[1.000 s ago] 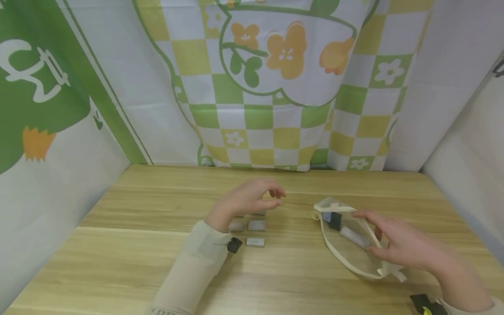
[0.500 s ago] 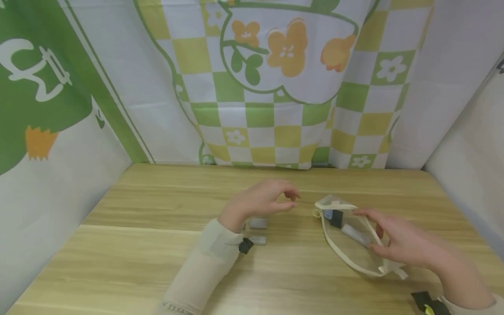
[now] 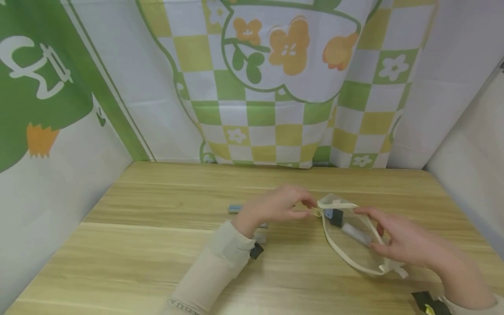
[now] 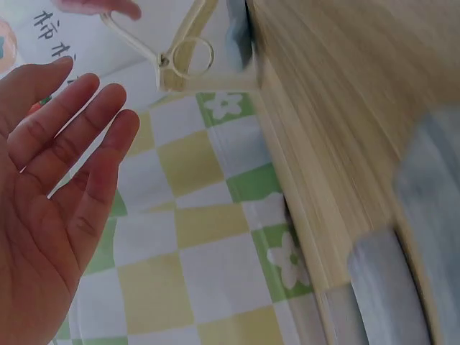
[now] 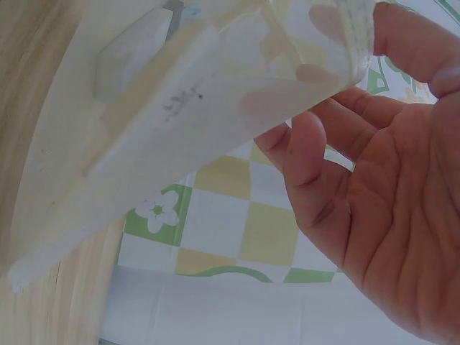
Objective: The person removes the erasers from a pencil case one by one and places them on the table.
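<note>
A see-through zipper pouch [image 3: 346, 258] with cream edging stands on the table at the right, its mouth spread. Inside are a pale whitish bar [image 3: 355, 234] and a blue-and-black block [image 3: 334, 217]. My right hand [image 3: 405, 240] grips the pouch by its right side, thumb and fingers at the edging; in the right wrist view some fingers [image 5: 327, 133] show behind the clear film. My left hand [image 3: 277, 205] hovers at the pouch's left corner, fingertips right at the zipper's ring pull [image 3: 317, 212]. In the left wrist view its fingers are loosely bent, apart from the ring.
A blue-topped bar [image 3: 235, 209] and small grey blocks [image 3: 260, 238] lie on the wooden table [image 3: 138, 253], partly hidden by the left forearm. Grey blocks [image 4: 388, 287] appear close up in the left wrist view. A checked curtain [image 3: 264, 118] hangs behind the table.
My left hand has moved right, from above the small blocks to the pouch's corner, uncovering the blue-topped bar. The right hand and pouch stay almost where they were.
</note>
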The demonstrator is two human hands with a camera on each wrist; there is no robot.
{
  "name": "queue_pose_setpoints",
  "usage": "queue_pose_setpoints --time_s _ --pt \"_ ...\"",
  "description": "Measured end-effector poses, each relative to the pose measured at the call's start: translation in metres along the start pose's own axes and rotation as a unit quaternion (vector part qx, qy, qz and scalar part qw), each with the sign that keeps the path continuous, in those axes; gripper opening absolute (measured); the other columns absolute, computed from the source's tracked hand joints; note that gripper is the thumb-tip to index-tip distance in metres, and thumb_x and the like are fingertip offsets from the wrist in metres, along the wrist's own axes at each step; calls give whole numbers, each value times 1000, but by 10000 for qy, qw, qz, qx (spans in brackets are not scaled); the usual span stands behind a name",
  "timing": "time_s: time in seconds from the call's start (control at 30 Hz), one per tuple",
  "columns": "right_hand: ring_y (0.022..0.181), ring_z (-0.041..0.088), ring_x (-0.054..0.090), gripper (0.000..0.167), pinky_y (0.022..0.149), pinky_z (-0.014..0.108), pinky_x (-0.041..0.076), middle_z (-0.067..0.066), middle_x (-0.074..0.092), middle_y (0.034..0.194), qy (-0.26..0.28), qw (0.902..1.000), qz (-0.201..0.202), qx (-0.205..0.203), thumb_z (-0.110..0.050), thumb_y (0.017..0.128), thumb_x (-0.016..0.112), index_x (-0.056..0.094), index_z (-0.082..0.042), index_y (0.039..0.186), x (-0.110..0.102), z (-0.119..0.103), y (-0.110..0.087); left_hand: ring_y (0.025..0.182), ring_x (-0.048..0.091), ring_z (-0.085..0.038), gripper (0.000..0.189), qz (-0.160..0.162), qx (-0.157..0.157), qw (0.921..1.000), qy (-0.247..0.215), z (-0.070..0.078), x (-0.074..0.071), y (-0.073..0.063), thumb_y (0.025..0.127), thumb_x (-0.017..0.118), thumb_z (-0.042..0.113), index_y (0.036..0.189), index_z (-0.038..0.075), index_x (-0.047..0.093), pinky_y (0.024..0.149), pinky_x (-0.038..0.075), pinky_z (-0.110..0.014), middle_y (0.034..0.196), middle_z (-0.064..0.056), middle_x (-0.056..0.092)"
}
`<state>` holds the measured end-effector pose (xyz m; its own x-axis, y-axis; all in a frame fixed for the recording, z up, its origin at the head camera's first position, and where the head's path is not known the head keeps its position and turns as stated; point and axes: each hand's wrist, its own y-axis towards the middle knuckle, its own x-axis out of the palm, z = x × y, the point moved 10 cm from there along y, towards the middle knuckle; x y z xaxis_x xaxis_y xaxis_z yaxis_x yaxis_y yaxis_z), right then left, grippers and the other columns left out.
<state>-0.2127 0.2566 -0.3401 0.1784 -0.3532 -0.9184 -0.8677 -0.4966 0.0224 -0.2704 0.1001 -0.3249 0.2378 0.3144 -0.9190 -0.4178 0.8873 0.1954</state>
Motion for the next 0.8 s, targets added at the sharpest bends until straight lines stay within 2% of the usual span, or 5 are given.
queue_pose_setpoints --time_s 0.17,0.47,0.8 --pt "59 -2 42 72 49 21 39 -3 55 82 -3 10000 -4 10 -14 81 77 43 -11 144 -1 -1 0 111 64 -10 26 -120 -28 9999 -78 5 7 6 98 61 22 119 8 68 97 48 -19 117 -2 70" --pt "60 -1 43 72 49 22 38 -2 57 84 -28 9997 -116 204 -17 83 77 42 -11 145 0 1 0 108 63 -11 27 -265 157 9995 -2 19 16 16 97 63 20 121 7 67 97 47 -16 117 -2 68" --pt "60 -2 40 74 50 21 37 -2 56 83 -120 9999 11 85 -16 81 78 42 -10 145 -3 1 0 107 64 -12 28 -516 231 9984 -51 23 27 21 97 62 17 121 5 67 96 45 -14 119 -4 68"
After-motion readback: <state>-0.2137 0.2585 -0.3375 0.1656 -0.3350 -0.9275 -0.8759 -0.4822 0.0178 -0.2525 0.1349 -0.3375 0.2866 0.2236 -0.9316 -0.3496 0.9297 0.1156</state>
